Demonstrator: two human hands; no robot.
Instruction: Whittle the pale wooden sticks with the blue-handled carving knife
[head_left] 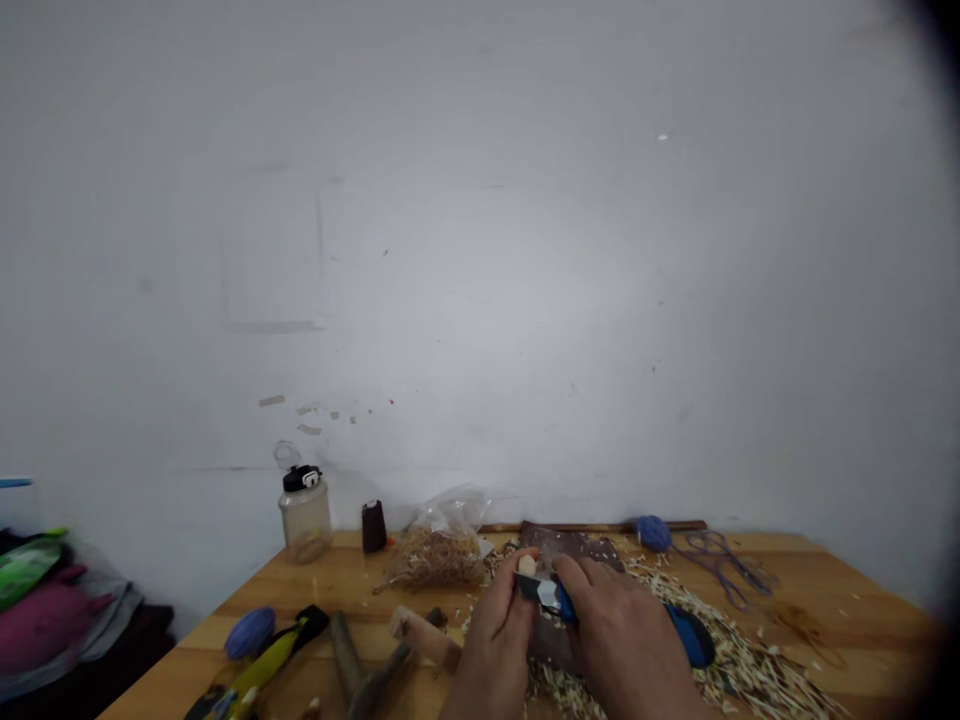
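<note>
- The left hand point(491, 635) is curled around a wooden piece point(527, 566), whose pale, rounded end stands up at the far side of the fist, by the thumb and fingers.
- The right hand point(626, 630), just to the right, is wrapped around a blue-handled knife point(568, 607); its blade points left and lies across the near side of the pale end, apparently against it.
- So the wooden piece sits at the left hand's far edge, left of the right hand's fingertips, with the blade between.
- A peeled stick point(425, 638) juts left from behind the left hand; whether it joins the wooden piece is hidden.
- Under and beyond the hands lies a dark sheet point(611, 548) on the table point(874, 610), strewn with wood shavings point(757, 665) that spread thickly to the near right.
- To the near left are a forked branch point(346, 650), a yellow-and-black tool point(274, 660) and a blue oval bundle point(250, 632).
- At the far left stand a bottle point(306, 522) and a dark spool point(373, 527), with a clear bag point(442, 550) of tan strands right of them.
- At the far right rests a blue yarn ball point(652, 533), its loose strand trailing right.
</note>
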